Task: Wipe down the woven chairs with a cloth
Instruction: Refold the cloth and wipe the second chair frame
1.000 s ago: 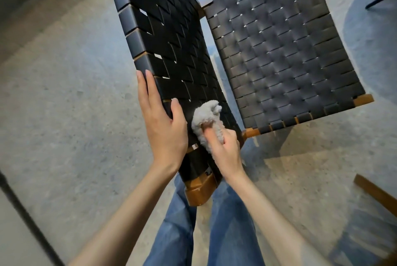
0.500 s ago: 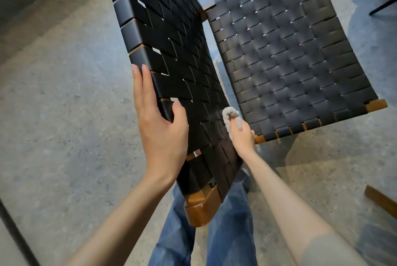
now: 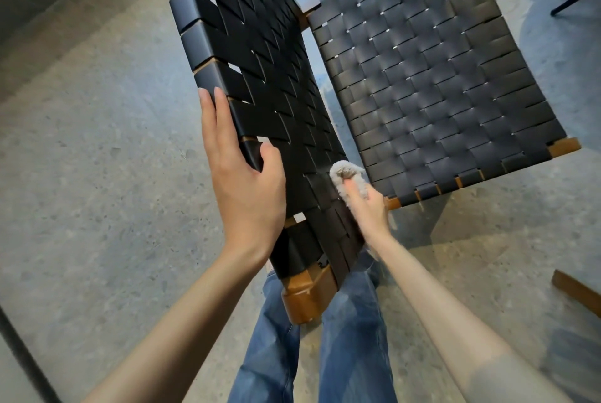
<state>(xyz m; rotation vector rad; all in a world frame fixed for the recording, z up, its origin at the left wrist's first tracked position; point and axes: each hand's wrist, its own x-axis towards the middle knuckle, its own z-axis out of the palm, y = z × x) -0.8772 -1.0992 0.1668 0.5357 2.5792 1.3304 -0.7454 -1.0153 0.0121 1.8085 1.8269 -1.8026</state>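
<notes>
**Fingers [image 3: 224, 116] brace, cloth [image 3: 355, 182] low on backrest [image 3: 260, 77]**

Head view: left hand [image 3: 247, 188] clamps the backrest's edge, fingers straight behind, thumb in front. Right hand [image 3: 367, 207] pinches the grey cloth against the lower straps. Hard rubbing could snag its fluff in the weave's gaps.

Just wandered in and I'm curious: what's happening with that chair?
A person is wiping a black woven chair. The left hand steadies the backrest by one side edge, thumb on the front. The right hand grips a fluffy grey cloth and presses it against the straps at the opposite edge. Neither hand touches the seat.
</notes>
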